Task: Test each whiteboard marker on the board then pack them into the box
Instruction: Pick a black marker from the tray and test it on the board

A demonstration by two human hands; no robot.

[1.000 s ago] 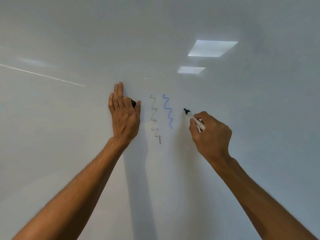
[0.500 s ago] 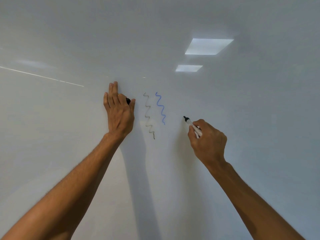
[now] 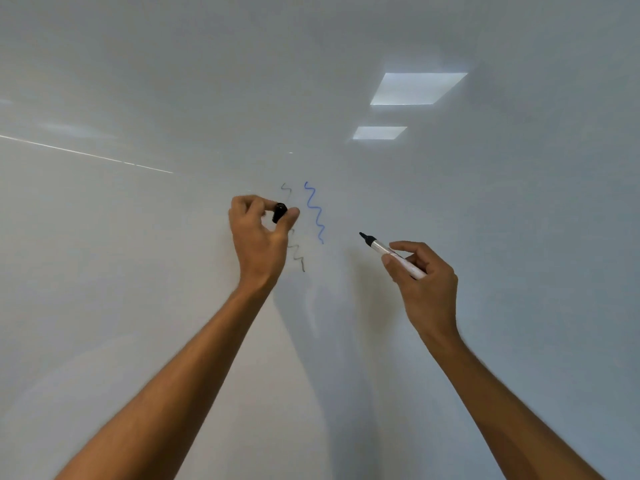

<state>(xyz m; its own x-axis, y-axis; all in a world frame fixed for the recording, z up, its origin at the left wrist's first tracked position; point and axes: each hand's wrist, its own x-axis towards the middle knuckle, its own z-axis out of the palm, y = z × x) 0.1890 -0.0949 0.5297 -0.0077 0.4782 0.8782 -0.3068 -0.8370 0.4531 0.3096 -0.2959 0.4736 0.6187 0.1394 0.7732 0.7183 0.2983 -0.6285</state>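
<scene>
The whiteboard [image 3: 485, 237] fills the view. A faint grey squiggle [image 3: 298, 258] and a blue squiggle [image 3: 316, 213] are drawn on it side by side. My left hand [image 3: 258, 237] pinches a black marker cap [image 3: 279, 212] between thumb and curled fingers, partly covering the grey squiggle. My right hand [image 3: 422, 275] grips an uncapped white marker [image 3: 391, 252] with a black tip, which points up and left, right of the blue squiggle. I cannot tell if the tip touches the board. No box is in view.
Two bright ceiling-light reflections [image 3: 415, 88] show on the board at upper right. A thin bright streak [image 3: 86, 154] crosses the left side. Arm shadows fall on the board below the hands.
My left hand has lifted off the board and curled its fingers around the black cap. My right hand has drawn back slightly with the marker. No new mark appears.
</scene>
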